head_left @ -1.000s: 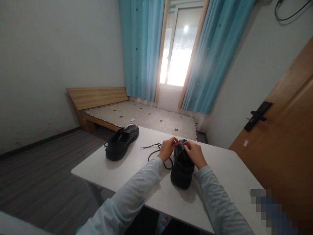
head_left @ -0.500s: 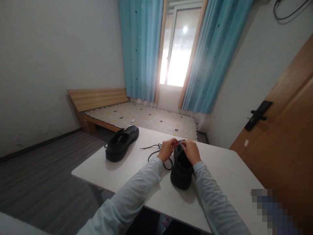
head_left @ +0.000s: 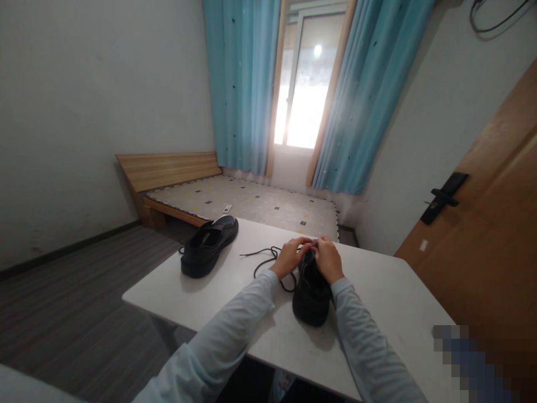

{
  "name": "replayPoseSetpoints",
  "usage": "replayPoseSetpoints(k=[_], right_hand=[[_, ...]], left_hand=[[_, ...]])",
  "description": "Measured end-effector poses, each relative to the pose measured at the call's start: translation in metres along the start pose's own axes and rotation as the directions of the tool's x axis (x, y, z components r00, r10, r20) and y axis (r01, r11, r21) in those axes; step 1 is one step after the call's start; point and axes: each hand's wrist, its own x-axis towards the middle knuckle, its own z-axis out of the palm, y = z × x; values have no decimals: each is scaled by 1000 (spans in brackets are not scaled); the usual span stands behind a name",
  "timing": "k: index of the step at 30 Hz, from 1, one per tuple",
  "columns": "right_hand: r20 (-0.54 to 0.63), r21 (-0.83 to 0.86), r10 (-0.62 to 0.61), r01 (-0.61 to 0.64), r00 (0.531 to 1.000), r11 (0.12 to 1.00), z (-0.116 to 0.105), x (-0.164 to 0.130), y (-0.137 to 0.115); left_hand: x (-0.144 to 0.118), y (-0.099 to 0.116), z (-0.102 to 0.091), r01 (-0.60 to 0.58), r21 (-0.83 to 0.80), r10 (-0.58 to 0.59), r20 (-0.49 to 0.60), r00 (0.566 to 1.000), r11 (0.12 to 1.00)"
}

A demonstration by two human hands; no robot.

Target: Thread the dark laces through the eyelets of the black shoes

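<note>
Near shoe (head_left: 311, 296), long axis pointing away on the tabletop (head_left: 390, 296), is pinched at its far end by left hand (head_left: 288, 258) and right hand (head_left: 328, 260) fingers.

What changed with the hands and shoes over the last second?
The right hand shifted slightly left along the near shoe, closing on the left hand; both still work at its toe end. The loose lace, the far shoe and the table stayed put.

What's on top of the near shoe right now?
Both hands sit on the far, toe end of the near shoe: left hand, right hand, fingertips meeting there. A black lace trails off left across the table. The eyelets under the fingers are hidden.
</note>
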Motion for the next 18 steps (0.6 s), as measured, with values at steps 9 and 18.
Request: replayPoseSetpoints(k=[9,18], right_hand=[[-241,233,26,32,970,972,-12,6,27],[-221,479,-25,131,975,868,-42,2,25]], left_hand=[[1,4,1,1,5,-1,72,997,1000],[3,18,-1,-76,-60,77,28,997,995]])
